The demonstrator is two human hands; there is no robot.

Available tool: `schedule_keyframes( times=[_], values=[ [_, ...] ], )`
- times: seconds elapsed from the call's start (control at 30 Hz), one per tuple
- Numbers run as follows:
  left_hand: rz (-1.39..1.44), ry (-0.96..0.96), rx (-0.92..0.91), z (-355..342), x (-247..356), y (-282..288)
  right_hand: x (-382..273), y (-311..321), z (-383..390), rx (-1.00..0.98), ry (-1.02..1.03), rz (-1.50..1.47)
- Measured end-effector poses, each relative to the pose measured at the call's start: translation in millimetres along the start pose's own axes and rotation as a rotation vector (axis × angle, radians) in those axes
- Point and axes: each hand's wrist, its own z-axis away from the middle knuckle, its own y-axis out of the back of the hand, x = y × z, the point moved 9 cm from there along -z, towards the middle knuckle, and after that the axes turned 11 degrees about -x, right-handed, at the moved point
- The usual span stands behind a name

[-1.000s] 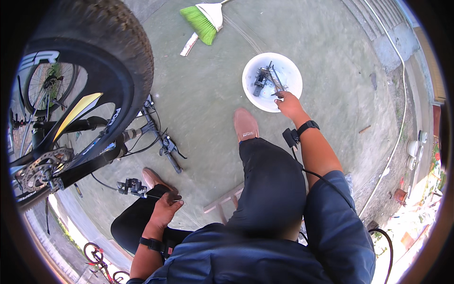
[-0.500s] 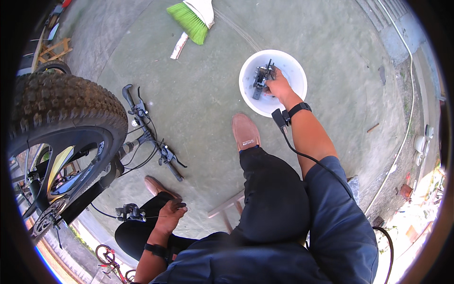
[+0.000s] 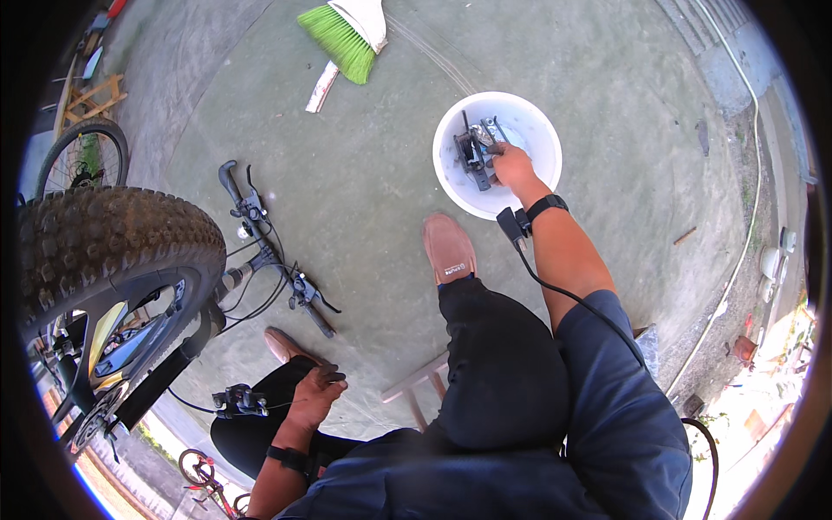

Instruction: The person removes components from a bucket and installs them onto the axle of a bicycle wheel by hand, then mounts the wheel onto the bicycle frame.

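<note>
My right hand [image 3: 511, 166] reaches into a white plastic bucket [image 3: 544, 186], fingers bent and closed among several dark metal tools [image 3: 472, 160]. Which of them it grips, if any, is hidden. Beside my left knee, my left hand [image 3: 319, 390] is closed with its fingertips together. A thin cable leads toward it from a small black bicycle part [image 3: 238, 401] that hangs on a black hose near the knee. Where that cable ends is hidden by the hand, and I cannot make out what the fingers hold.
On my left a bicycle stands upside down, its knobbly tyre [image 3: 117, 234] close by and its handlebar [image 3: 260, 247] resting low. A green broom [image 3: 342, 43] lies ahead on the concrete. A pale hose [image 3: 732, 277] runs along the right side. Wooden stool legs [image 3: 416, 381] show between my knees.
My right hand has shifted slightly in the bucket and the tools there have moved and spread apart. The view has turned a little, and my left hand stays almost in place.
</note>
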Motion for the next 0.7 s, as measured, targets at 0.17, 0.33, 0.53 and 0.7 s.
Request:
schedule_keyframes(
  times=[0.17, 0.33, 0.53, 0.7],
  values=[
    [0.014, 0.016, 0.026, 1.3, -1.0, 1.7, -19.6, -3.3, -2.7, 0.179, 0.042, 0.704],
    [0.014, 0.029, 0.013, -1.0, -0.5, 2.1, -32.6, -0.6, 6.5, 0.23, 0.035, 0.615],
    [-0.003, 0.063, 0.005, -4.0, 7.2, -0.9, -39.9, -1.2, 13.1, 0.108, -0.004, 0.751],
    [0.001, 0.06, -0.003, -7.1, 7.2, 2.4, -25.5, 18.9, 7.7, 0.182, -0.058, 0.806]
  ],
)
